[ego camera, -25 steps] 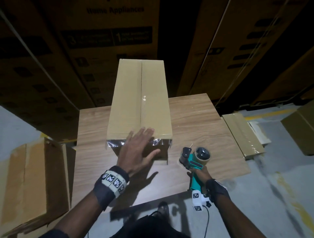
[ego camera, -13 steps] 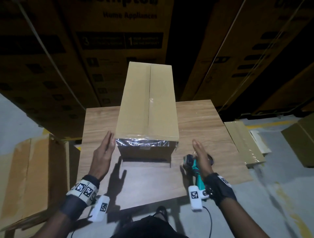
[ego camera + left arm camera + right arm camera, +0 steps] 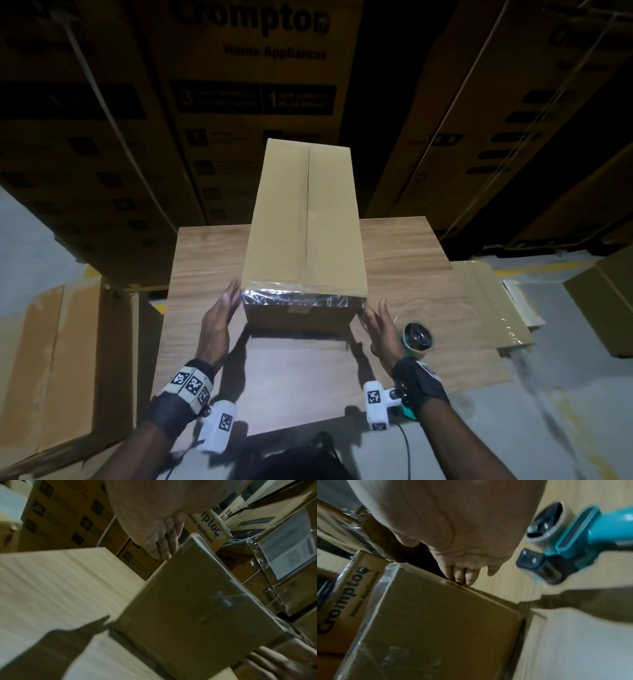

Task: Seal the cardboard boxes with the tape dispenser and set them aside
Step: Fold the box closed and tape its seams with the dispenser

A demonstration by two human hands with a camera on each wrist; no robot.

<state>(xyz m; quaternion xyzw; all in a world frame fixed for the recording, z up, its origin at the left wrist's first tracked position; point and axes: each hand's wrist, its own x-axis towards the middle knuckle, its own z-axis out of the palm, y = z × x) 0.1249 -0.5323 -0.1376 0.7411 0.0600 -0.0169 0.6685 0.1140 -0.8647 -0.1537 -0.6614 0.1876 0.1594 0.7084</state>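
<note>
A second ago our left hand (image 3: 219, 318) lay flat on the near top edge of the cardboard box (image 3: 303, 222) and our right hand (image 3: 382, 329) gripped the tape dispenser (image 3: 416, 337); half a second ago the left had dropped to the box's left side and the right was letting go of the dispenser. Now both hands flank the near end of the box, fingers straight, holding nothing. The left fingertips (image 3: 163, 553) touch the box's near left corner; the right fingertips (image 3: 462, 580) touch its near right edge at the bottom. The dispenser lies on the wooden table (image 3: 404, 253) just right of our right hand, teal handle toward us, tape roll away. The box stands on the table between our palms, long axis running away from us, clear tape along its top seam and glossy tape over the near top edge. Behind the table rises a wall of stacked cartons (image 3: 257, 85) printed "Crompton Home Appliances". A flattened carton (image 3: 493, 305) lies on the grey floor to the right, a large open carton (image 3: 68, 359) stands to the left. Both wrist views are motion-blurred; the dispenser's handle end is hidden behind our right wrist in the head view.
</note>
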